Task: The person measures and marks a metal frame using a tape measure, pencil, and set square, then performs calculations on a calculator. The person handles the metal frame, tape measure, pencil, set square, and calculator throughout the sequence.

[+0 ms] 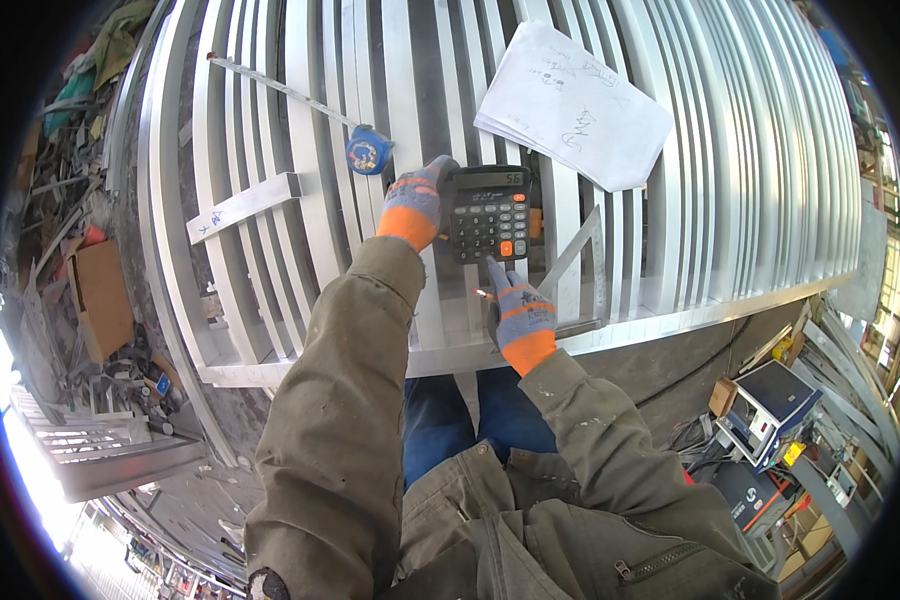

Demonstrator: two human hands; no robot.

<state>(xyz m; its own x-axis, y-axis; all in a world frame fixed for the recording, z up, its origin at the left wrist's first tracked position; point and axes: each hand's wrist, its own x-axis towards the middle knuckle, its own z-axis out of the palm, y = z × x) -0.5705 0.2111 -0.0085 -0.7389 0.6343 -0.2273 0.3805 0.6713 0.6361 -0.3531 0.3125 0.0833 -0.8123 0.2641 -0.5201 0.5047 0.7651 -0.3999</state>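
A black calculator (pixel 489 213) with grey and orange keys lies over the aluminium bars, its display lit. My left hand (pixel 415 203), in a grey and orange glove, grips it by its left edge. Just below it is my right hand (pixel 523 308), gloved alike, with a fingertip at the lowest row of keys. A thin pen-like stick (pixel 483 293) with a white and red end pokes out between its curled fingers; the rest is hidden. Left of the calculator sits a blue tape measure (pixel 368 150), its blade (pixel 280 88) drawn out to the upper left.
Handwritten white sheets (pixel 575 105) lie at the upper right. A metal set square (pixel 596 265) rests right of my right hand. A short marked bar (pixel 242 208) crosses the frame bars (pixel 315 130) at left. Scrap and cardboard (pixel 100 300) fill the left; a blue-and-white machine (pixel 770 410) stands lower right.
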